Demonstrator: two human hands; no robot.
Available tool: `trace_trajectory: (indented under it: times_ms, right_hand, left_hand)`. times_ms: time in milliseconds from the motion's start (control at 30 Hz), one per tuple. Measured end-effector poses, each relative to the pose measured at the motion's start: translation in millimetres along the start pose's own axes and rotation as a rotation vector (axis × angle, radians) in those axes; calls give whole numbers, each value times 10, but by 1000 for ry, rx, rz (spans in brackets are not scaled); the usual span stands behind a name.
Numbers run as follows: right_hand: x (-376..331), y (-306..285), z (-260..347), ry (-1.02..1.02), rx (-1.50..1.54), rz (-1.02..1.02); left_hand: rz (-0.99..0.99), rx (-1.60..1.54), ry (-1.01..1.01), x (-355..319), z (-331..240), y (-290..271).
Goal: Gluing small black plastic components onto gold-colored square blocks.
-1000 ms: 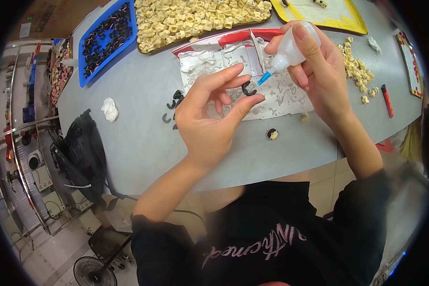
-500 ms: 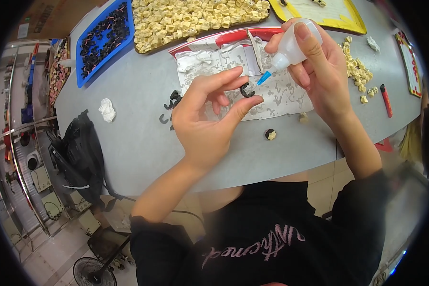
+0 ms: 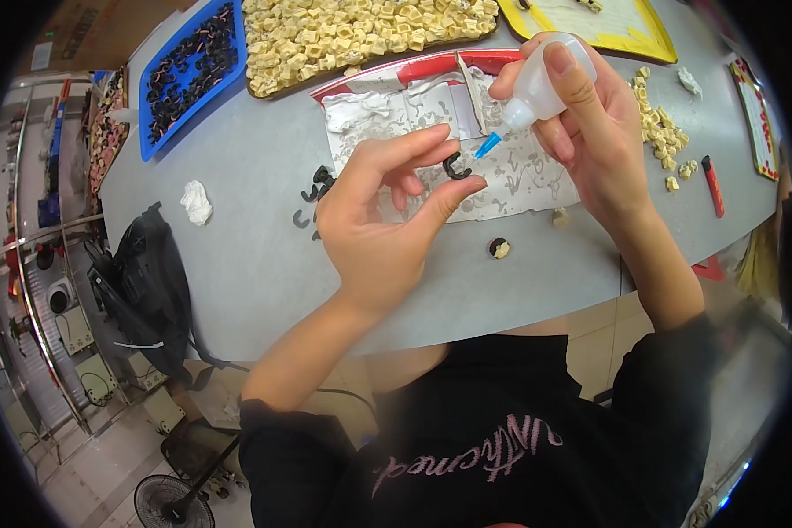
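Left hand (image 3: 378,220) pinches black clip (image 3: 455,167); right hand (image 3: 590,132) squeezing glue bottle (image 3: 537,88) should keep the nozzle steady, dose small.

top: black, long sleeves pushed up | chest: pink script lettering | hands: bare

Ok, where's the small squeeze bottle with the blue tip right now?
In the head view, the squeeze bottle is in the right hand, upper right of centre, its blue tip aimed at the black C-shaped piece pinched by the left hand.
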State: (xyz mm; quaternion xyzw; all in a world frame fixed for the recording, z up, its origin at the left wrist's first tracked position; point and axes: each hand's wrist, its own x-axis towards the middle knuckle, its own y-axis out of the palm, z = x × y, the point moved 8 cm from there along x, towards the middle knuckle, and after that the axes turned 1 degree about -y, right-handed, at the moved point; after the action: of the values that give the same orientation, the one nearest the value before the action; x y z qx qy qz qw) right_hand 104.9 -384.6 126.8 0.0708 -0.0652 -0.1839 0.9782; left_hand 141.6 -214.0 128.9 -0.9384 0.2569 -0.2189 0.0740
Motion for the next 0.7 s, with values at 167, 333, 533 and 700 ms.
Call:
trace_trajectory:
  times_ms: [167,333,533,700]
  right_hand:
    - [-1,6,4,3,-10,2]
    - [1,6,4,-2,-10,6]
    - [2,11,2,-7,-5,14]
    - [4,-23,-29,13,-11,-3]
  left_hand:
    - [-5,1,-3,-3,7,-4]
    - [-9,10,-19,-8,27,-5]
    - [-8,12,-17,-11,25,-7]
    - [-6,16,-23,-10,21,-4]
